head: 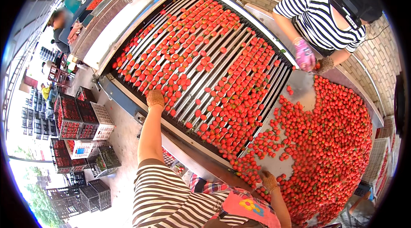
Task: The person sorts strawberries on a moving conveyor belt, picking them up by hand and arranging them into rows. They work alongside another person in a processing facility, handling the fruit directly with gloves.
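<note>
Rows of small red tomatoes lie on the metal rollers of a sorting conveyor. My left hand, in a brown knitted glove, reaches over the conveyor's near edge and touches the rollers or tomatoes at the left; its fingers are largely hidden. Low in the view, my right hand, gloved alike, is beside tomatoes on the metal tray at the conveyor's right end. Its fingers look partly spread, though whether they hold a tomato is unclear. A large heap of tomatoes covers much of that tray.
Across the conveyor a co-worker in a striped shirt wears gloves, one pink, over the tray's far corner. Stacked crates of tomatoes stand on the floor at left. White crates are at the right. Another person is at upper left.
</note>
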The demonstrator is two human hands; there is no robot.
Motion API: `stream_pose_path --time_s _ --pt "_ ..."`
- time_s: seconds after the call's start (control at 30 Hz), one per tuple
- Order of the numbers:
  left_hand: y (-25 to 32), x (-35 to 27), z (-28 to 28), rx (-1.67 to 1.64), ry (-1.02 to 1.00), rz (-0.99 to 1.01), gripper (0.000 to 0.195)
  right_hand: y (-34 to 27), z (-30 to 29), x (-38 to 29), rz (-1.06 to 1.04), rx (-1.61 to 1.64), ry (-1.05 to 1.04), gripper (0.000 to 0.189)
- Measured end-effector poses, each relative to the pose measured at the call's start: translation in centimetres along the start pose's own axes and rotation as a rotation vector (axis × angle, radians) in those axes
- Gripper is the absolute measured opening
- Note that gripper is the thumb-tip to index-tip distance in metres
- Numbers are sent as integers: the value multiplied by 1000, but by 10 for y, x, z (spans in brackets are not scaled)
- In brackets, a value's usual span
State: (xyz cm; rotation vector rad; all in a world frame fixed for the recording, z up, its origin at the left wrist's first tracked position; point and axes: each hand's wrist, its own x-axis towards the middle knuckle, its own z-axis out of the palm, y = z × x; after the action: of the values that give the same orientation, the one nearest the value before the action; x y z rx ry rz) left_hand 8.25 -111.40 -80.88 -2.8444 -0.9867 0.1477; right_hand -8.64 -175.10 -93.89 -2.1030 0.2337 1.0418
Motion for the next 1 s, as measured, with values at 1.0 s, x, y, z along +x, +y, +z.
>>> stream_pose_path --time_s 1.0 --pt "74 24 29 103 234 251 35 -24 -8 5 35 55 -1 50"
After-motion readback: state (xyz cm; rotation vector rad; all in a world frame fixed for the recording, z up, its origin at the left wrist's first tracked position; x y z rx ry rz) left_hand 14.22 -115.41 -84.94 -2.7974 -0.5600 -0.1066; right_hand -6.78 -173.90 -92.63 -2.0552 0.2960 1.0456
